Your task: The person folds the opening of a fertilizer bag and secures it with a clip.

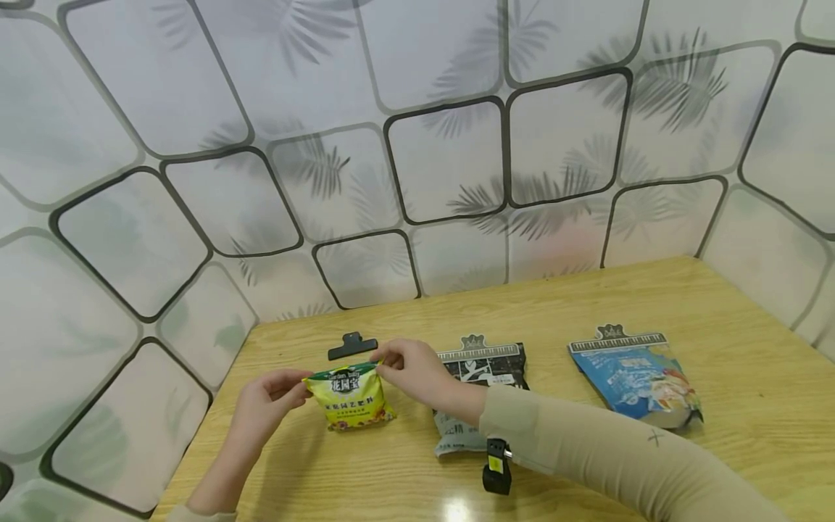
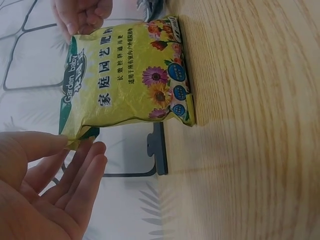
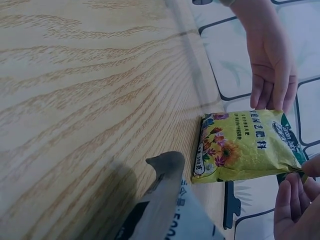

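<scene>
A yellow fertilizer bag [image 1: 352, 402] with a green top edge and printed flowers stands upright on the wooden table. My left hand [image 1: 270, 402] pinches its top left corner between thumb and fingers; the left wrist view shows this hand [image 2: 55, 185] at the corner. At the opposite top corner, my right hand [image 1: 417, 370] pinches the bag's edge, also seen as fingers [image 3: 295, 200] in the right wrist view. Just behind the bag lies a black clip [image 1: 352, 346], touched by neither hand.
Right of the yellow bag lies a black and grey bag [image 1: 466, 435] with a clip on its top, partly under my right forearm. Farther right is a blue bag [image 1: 636, 384] with a similar clip [image 1: 613, 337]. A patterned curtain [image 1: 450, 167] encloses the table [image 1: 750, 377].
</scene>
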`<state>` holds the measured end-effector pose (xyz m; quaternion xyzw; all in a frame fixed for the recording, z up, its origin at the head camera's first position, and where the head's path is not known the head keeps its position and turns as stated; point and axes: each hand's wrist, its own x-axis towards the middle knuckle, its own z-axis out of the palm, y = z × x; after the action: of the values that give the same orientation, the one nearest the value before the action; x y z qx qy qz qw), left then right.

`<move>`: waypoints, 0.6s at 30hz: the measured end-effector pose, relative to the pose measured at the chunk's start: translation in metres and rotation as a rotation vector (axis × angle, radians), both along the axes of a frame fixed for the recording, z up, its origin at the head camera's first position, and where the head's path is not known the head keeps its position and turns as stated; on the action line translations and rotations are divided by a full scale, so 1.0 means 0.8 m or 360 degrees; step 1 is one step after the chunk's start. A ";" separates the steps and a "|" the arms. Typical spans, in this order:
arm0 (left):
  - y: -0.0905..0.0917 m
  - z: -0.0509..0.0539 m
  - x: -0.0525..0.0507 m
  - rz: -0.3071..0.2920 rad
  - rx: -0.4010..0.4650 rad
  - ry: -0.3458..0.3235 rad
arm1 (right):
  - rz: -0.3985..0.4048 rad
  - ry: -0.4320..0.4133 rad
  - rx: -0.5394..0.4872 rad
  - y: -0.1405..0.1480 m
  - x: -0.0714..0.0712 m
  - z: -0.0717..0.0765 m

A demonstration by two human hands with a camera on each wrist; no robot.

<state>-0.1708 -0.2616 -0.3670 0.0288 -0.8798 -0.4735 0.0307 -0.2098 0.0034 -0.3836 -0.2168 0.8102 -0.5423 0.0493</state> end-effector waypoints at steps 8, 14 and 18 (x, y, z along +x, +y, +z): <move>0.000 -0.001 -0.001 0.0025 -0.0064 -0.0002 | -0.0017 -0.0020 -0.0006 -0.001 -0.001 -0.002; 0.002 -0.001 -0.001 0.0033 -0.0097 0.0026 | -0.0041 -0.0035 0.0007 -0.001 -0.002 -0.001; 0.003 -0.001 0.000 0.0039 -0.0125 0.0044 | -0.0046 -0.0044 0.0011 0.000 0.000 0.000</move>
<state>-0.1708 -0.2591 -0.3680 0.0317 -0.8967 -0.4386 0.0498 -0.2100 0.0033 -0.3832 -0.1973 0.8144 -0.5432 0.0534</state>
